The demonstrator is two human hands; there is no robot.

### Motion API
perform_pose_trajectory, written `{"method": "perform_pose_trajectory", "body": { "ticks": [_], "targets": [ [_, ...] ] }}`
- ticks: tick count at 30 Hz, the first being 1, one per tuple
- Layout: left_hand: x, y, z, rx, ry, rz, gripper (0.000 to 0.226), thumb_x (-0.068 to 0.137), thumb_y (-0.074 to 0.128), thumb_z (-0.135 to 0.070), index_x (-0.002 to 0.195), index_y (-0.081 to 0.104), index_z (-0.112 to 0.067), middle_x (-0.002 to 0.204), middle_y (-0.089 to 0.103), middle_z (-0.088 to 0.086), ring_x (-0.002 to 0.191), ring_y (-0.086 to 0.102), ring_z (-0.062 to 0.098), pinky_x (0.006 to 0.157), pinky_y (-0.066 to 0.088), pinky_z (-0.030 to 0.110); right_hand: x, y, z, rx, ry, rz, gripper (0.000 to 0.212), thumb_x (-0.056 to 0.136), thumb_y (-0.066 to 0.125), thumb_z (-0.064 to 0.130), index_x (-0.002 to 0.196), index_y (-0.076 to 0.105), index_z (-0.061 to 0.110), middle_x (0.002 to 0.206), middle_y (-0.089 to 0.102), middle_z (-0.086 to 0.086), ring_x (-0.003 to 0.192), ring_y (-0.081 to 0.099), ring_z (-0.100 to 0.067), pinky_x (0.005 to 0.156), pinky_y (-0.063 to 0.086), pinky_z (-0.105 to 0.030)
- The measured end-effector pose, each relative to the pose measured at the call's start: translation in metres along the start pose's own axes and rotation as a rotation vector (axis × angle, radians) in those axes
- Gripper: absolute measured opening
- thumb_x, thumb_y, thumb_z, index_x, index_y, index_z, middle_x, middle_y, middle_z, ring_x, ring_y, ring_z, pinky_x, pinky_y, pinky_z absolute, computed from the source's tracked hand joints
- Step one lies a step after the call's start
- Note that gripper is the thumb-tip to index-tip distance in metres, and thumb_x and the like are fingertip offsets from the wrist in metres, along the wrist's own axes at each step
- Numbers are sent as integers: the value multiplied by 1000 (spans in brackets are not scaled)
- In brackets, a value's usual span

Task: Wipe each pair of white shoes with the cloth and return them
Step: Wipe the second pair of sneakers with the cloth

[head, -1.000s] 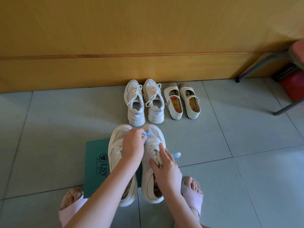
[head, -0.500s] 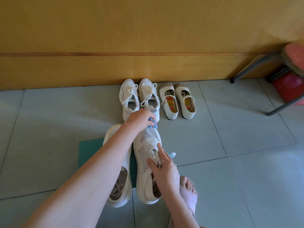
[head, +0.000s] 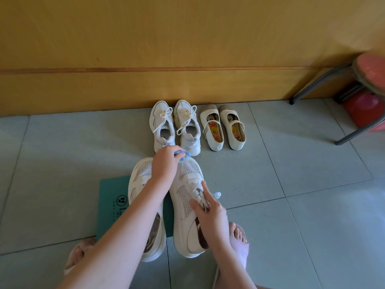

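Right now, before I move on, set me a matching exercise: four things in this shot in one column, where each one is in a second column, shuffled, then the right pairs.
Things
1. blue cloth
2. lace-up sneakers
3. strap shoes
4. green sheet

Places
A. partly under the mesh shoes
B. in the left hand, at the toe of one of the mesh shoes
C. by the wall, the pair nearer the red stool
D. by the wall, just beyond the left hand

Pairs: 1-B, 2-D, 3-C, 4-A
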State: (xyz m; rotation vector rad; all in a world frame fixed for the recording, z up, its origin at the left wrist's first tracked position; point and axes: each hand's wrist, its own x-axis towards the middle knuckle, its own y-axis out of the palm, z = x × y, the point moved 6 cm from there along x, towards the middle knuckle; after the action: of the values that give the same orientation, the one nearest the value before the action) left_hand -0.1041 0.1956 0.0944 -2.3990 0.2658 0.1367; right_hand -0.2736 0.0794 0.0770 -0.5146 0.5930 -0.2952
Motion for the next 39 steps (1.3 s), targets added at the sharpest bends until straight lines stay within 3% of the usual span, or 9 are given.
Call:
{"method": "perform_pose_trajectory", "body": {
  "ticks": [6, 11, 15, 23, 31, 39],
  "targets": [
    [-30, -3, 6, -115, -70, -241, 17, 89, 63, -17, 101, 72, -11, 95, 69, 5, 79, 56, 12, 63, 36, 19, 1, -4, -3, 53, 23, 25, 59, 85, 64, 38, 136, 36, 50, 106, 67, 12, 90, 62, -5, 72, 47, -17],
    [-61, 2, 8, -81, -180, -377, 16, 90, 62, -18, 101, 71, -13, 94, 67, 2, 76, 49, 9, 61, 31, 19, 3, -5, -1, 78, 14, 70, 59, 85, 65, 36, 138, 38, 45, 100, 69, 11, 83, 62, -1, 69, 47, -13],
    [-73, 4, 3, -56, -139, -351, 16, 89, 62, -17, 103, 70, -13, 96, 66, 0, 77, 48, 5, 62, 33, 14, 2, -10, 1, 109, 3, 72, 58, 86, 64, 31, 138, 40, 40, 92, 68, 8, 73, 57, 3, 60, 42, -4],
    [-102, 9, 0, -34, -104, -317, 15, 88, 64, -18, 101, 71, -15, 93, 65, 0, 80, 60, 14, 63, 49, 24, 4, -16, 1, 113, -26, 91, 57, 87, 64, 29, 140, 41, 33, 87, 67, 7, 71, 56, 4, 58, 40, -2],
    [-130, 16, 4, -40, -102, -289, 15, 86, 66, -18, 100, 72, -18, 88, 62, -4, 76, 55, 8, 64, 41, 17, 1, -16, 3, 144, -30, 109, 56, 88, 63, 30, 140, 42, 33, 91, 66, 10, 82, 58, 6, 59, 41, -2],
    [-166, 25, 10, -93, -148, -281, 14, 84, 69, -17, 98, 72, -17, 87, 63, -5, 75, 53, 5, 63, 36, 8, 2, -15, 2, 134, -29, 104, 58, 88, 62, 32, 141, 40, 33, 107, 66, 0, 91, 60, -9, 57, 42, -4]
  ]
}}
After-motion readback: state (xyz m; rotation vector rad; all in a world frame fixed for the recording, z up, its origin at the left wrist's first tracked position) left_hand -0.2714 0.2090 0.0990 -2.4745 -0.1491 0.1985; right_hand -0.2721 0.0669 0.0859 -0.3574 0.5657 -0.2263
